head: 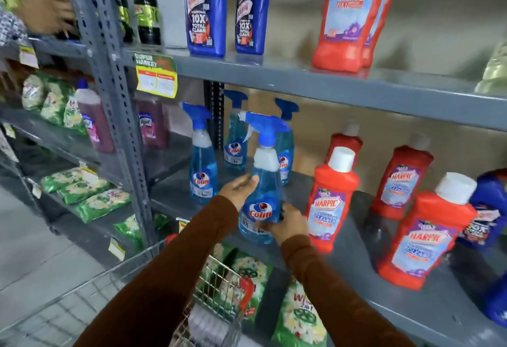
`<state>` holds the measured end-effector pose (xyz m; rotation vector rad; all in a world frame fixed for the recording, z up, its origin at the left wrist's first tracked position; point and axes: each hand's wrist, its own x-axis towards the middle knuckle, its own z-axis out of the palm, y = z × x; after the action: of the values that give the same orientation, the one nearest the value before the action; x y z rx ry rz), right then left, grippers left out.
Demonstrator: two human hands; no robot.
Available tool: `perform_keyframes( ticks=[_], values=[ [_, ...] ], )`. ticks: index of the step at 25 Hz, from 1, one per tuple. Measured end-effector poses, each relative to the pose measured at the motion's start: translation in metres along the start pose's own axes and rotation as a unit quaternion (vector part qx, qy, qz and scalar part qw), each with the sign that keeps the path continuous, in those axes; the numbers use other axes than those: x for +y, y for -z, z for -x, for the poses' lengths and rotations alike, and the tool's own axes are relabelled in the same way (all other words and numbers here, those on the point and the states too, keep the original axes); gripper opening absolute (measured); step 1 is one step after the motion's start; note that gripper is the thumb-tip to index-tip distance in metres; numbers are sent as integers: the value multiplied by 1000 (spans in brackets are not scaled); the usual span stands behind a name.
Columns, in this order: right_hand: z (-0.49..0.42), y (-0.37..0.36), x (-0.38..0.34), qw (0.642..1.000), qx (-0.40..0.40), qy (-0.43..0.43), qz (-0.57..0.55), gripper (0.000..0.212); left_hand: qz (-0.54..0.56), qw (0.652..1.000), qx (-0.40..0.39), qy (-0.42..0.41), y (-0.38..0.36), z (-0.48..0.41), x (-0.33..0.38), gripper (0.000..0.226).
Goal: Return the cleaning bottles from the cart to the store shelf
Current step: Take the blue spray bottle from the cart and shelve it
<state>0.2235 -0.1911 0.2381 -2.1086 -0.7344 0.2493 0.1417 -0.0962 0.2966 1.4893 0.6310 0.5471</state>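
A blue Colin spray bottle [262, 182] stands tilted at the front edge of the grey middle shelf [343, 239]. My left hand [238, 189] rests against its left side and my right hand [288, 226] grips its base. Three more Colin spray bottles [202, 160] stand behind it on the same shelf. Red Harpic bathroom cleaner bottles [330, 198] stand to the right. The wire cart [216, 292] is below my arms, its contents mostly hidden.
Blue Harpic bottles [205, 9] and red ones [354, 17] stand on the upper shelf [301, 75]. Another person's hand [46, 15] reaches among dark bottles at the upper left. Green detergent packs [90, 196] fill the left rack and the shelf below.
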Motion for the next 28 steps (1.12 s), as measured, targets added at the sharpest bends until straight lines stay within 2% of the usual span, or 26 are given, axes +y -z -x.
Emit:
perform_keyframes(
  ticks=[7,11,14,21,24,28],
  values=[
    [-70,-38,0,999,8,-45,-11,52,3,1000,-1,4,14,-68,-17,44],
    [-75,-44,5,999,23,-42,-13,50,47,999,-15,10,17,-80,-24,42],
    [-73,-42,5,999,22,-40,-17,52,37,999,-37,10,17,-78,-21,43],
    [-66,-41,1,996,13,-55,-75,56,58,998,-20,17,18,-83,-33,40],
    [-63,-42,6,990,13,-66,-121,64,61,995,16,81,20,-86,-49,52],
    [-59,-51,18,991,10,-61,-118,55,146,981,19,129,19,-82,-70,38]
  ],
)
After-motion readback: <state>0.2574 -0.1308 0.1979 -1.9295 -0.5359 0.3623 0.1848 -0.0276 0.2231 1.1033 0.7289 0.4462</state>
